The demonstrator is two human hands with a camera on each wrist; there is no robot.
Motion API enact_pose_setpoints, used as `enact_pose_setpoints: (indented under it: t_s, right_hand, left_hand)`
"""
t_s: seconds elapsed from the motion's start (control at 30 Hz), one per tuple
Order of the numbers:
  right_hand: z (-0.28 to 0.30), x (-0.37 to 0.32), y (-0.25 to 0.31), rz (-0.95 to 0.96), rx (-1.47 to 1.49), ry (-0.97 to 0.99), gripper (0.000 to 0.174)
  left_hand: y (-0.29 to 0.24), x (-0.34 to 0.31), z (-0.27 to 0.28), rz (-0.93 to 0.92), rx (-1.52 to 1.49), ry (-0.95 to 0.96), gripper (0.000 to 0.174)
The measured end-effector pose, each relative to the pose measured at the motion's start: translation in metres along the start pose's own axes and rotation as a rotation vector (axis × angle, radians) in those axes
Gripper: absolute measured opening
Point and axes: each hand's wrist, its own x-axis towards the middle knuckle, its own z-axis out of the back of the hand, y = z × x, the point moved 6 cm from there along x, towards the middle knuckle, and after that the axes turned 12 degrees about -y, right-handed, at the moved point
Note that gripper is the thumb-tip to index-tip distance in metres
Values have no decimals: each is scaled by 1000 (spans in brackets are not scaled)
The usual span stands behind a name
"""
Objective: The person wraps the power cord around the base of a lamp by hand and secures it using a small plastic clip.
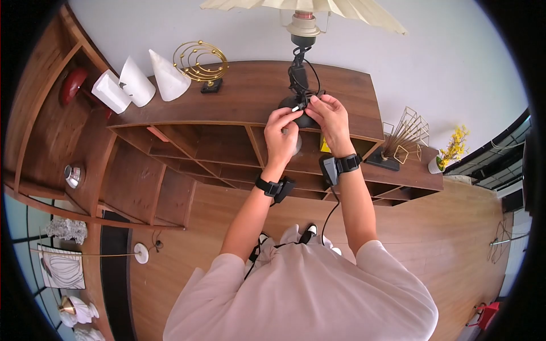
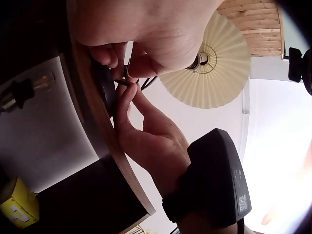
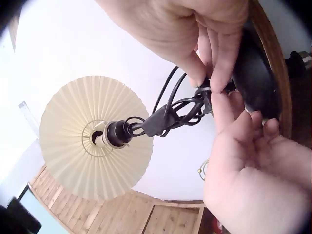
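A lamp with a pleated cream shade (image 3: 97, 139) stands on the wooden shelf, its round black base (image 3: 256, 73) near the edge. Black cord (image 3: 183, 114) is bundled along its stem, with an inline switch (image 3: 160, 121). Both hands meet at the cord just above the base. The left hand (image 1: 281, 139) pinches the cord near a small white-tipped piece (image 1: 297, 108). Fingertips of the right hand (image 1: 331, 122) pinch the cord beside it. In the left wrist view the fingers of both hands nearly touch around the cord (image 2: 127, 80); they partly hide what is between them.
White cones (image 1: 169, 77) and a gold ring ornament (image 1: 202, 61) stand left on the shelf top (image 1: 244, 91). A yellow box (image 1: 325, 143) is in a compartment below. At the right are a wire ornament (image 1: 406, 136) and a yellow-flowered pot (image 1: 437, 165).
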Motion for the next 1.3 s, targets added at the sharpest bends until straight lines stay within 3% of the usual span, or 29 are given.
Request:
enact_pose_setpoints:
  t_s: [0.23, 0.37, 0.57, 0.6, 0.73, 0.83, 0.97, 1.0, 1.17, 1.3]
  right_hand:
    - [3, -6, 1, -25, 30, 42, 32]
    - [3, -18, 7, 25, -133, 43, 21]
    - [35, -37, 26, 328, -524, -101, 17]
    - [40, -34, 31, 555, -597, -107, 14]
    - [50, -17, 61, 653, -685, -126, 15]
    - [64, 11, 75, 559, -799, -161, 23]
    - [72, 26, 67, 491, -863, -140, 31]
    - [68, 21, 68, 615, -883, -147, 38]
    - [62, 16, 71, 617, -939, -145, 41]
    - [63, 17, 72, 603, -905, -136, 41]
  left_hand:
    - [-6, -9, 14, 72, -190, -27, 21]
    - [-18, -26, 27, 44, -137, 14, 16]
    - [0, -55, 68, 115, -114, 68, 17]
    - [8, -58, 77, 147, -85, 84, 17]
    - [27, -53, 110, 239, 27, 92, 16]
    - [20, -42, 115, 269, 32, 102, 18]
    - [-13, -11, 99, 200, -15, 140, 27]
    - [-25, 1, 91, 183, -41, 134, 31]
    - [-97, 69, 37, -42, 82, 113, 58]
    - [-97, 119, -8, -62, 127, 129, 64]
